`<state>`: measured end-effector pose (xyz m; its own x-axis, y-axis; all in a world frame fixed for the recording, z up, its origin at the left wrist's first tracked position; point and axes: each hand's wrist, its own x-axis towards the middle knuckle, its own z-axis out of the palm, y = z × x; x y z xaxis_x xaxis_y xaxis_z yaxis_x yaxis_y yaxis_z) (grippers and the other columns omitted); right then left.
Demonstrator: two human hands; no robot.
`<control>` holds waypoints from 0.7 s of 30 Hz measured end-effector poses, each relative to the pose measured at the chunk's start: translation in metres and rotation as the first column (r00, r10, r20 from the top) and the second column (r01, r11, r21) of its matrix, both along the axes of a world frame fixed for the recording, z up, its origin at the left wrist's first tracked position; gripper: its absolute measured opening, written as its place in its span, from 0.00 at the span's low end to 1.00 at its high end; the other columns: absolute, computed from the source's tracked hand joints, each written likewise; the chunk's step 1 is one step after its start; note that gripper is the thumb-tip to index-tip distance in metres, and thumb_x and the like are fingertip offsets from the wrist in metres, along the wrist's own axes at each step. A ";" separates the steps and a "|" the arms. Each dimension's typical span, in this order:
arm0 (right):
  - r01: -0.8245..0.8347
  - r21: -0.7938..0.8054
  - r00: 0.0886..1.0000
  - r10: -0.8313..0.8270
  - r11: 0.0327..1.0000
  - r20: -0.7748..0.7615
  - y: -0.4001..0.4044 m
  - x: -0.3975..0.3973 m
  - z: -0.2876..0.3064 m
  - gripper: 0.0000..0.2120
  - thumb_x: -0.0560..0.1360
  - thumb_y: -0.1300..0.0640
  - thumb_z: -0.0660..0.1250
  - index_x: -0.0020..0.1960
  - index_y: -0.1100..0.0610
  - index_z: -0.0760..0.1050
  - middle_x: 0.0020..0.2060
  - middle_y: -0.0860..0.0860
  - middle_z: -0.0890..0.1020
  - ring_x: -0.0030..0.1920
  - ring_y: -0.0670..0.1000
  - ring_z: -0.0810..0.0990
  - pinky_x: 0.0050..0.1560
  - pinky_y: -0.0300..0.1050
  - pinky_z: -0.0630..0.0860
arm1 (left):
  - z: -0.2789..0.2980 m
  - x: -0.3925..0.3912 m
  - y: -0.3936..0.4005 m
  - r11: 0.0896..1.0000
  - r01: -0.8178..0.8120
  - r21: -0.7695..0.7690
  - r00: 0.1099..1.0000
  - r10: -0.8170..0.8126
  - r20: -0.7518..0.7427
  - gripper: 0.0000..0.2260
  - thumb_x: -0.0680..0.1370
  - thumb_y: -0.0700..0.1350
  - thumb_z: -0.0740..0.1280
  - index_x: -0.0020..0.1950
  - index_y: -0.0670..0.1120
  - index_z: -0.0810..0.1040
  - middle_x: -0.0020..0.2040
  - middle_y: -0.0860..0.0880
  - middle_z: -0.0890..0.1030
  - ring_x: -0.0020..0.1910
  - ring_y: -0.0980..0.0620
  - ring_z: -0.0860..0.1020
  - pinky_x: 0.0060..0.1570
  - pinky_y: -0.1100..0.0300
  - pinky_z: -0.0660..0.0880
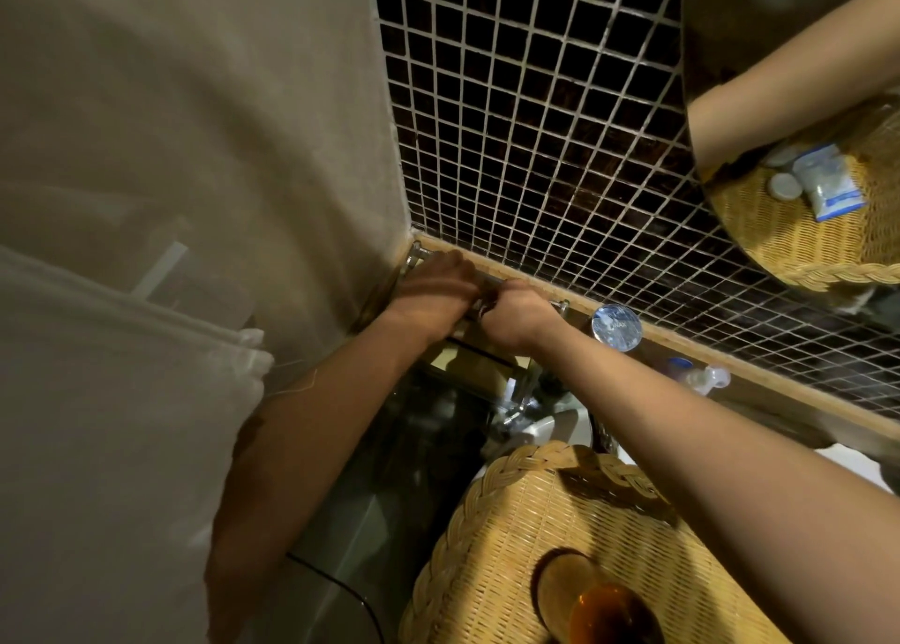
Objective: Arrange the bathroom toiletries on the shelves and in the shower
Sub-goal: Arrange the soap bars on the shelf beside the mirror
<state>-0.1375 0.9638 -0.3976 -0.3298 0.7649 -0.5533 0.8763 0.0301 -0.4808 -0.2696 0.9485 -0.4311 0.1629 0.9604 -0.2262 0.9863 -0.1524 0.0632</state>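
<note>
Reaching forward and down, both forearms stretch toward the corner where the plain wall meets the dark mosaic tile wall [535, 122]. The left hand [431, 288] and right hand [518, 314] lie side by side, knuckles up, at a chrome rail [492, 280] fixed just below the tile. Each grip is closed, fingers curled over the rail; what, if anything, is pinched between the hands is hidden by the fingers.

Just right of the rail, a round blue-and-silver lidded tin [616, 327] stands on the narrow ledge [721, 366] under the tile. Farther right of the rail along that ledge sits a small clear bottle with a blue cap [701, 375].

Below the rail, nearer the camera, a woven wicker basket [492, 546] holds an amber glass jar [599, 599] at its lower edge. Between rail and basket there is chrome tap hardware [521, 407] over a white basin.

Well right of the rail and above it, a mirror [759, 34] shows a forearm and a wicker basket containing a blue-and-white sachet [828, 183] and round pale lids.
</note>
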 end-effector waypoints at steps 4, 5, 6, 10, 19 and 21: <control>0.072 -0.042 0.997 -0.073 0.996 -0.021 0.002 -0.006 -0.005 0.20 0.76 0.61 0.61 0.68 0.60 0.68 0.65 0.58 0.74 0.65 0.57 0.72 0.68 0.54 0.70 | 0.000 -0.010 0.001 1.000 -0.013 -0.001 0.995 0.013 -0.099 0.24 0.76 0.46 0.68 0.71 0.44 0.69 0.70 0.41 0.69 0.68 0.41 0.67 0.68 0.48 0.65; 0.085 -0.042 0.996 -0.086 0.995 -0.026 0.003 -0.008 -0.006 0.21 0.76 0.60 0.61 0.68 0.60 0.68 0.64 0.58 0.74 0.65 0.57 0.73 0.68 0.54 0.70 | 0.001 -0.011 0.000 1.000 0.005 0.018 0.992 -0.003 -0.124 0.25 0.75 0.46 0.69 0.71 0.45 0.69 0.70 0.42 0.69 0.67 0.41 0.67 0.67 0.48 0.65; 0.095 -0.046 0.995 -0.097 0.994 -0.032 0.003 -0.009 -0.008 0.21 0.76 0.60 0.61 0.69 0.60 0.68 0.64 0.58 0.74 0.65 0.57 0.73 0.68 0.54 0.70 | 0.002 -0.012 -0.001 0.999 0.027 0.035 0.987 -0.021 -0.157 0.26 0.75 0.46 0.70 0.71 0.45 0.69 0.70 0.42 0.70 0.67 0.41 0.67 0.67 0.49 0.64; 0.147 -0.064 0.987 -0.151 0.987 -0.055 0.006 -0.012 -0.014 0.21 0.75 0.61 0.62 0.67 0.59 0.70 0.61 0.58 0.75 0.61 0.57 0.75 0.64 0.54 0.74 | 0.001 -0.015 -0.002 0.996 0.009 0.092 0.985 0.007 -0.170 0.26 0.75 0.47 0.69 0.72 0.45 0.69 0.68 0.43 0.70 0.65 0.41 0.69 0.63 0.50 0.65; 0.117 -0.099 0.990 -0.124 0.988 -0.062 0.016 -0.018 -0.017 0.06 0.78 0.62 0.63 0.54 0.59 0.75 0.42 0.53 0.77 0.41 0.50 0.77 0.38 0.41 0.75 | 0.000 -0.017 -0.003 0.993 -0.110 0.030 0.993 0.112 -0.045 0.22 0.78 0.45 0.67 0.71 0.47 0.68 0.70 0.42 0.69 0.68 0.41 0.68 0.66 0.48 0.68; 0.107 -0.103 0.991 -0.113 0.989 -0.064 0.016 -0.017 -0.016 0.04 0.78 0.62 0.63 0.52 0.59 0.75 0.42 0.54 0.78 0.40 0.51 0.78 0.36 0.41 0.75 | -0.001 -0.015 -0.001 0.992 -0.123 0.024 0.992 0.124 -0.031 0.20 0.78 0.46 0.66 0.70 0.47 0.69 0.69 0.42 0.70 0.67 0.40 0.68 0.64 0.47 0.69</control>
<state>-0.1544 0.9795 -0.4140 -0.2869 0.7409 -0.6073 0.8362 -0.1157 -0.5361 -0.2846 0.9475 -0.4320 0.0360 0.9774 -0.2081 0.9991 -0.0307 0.0286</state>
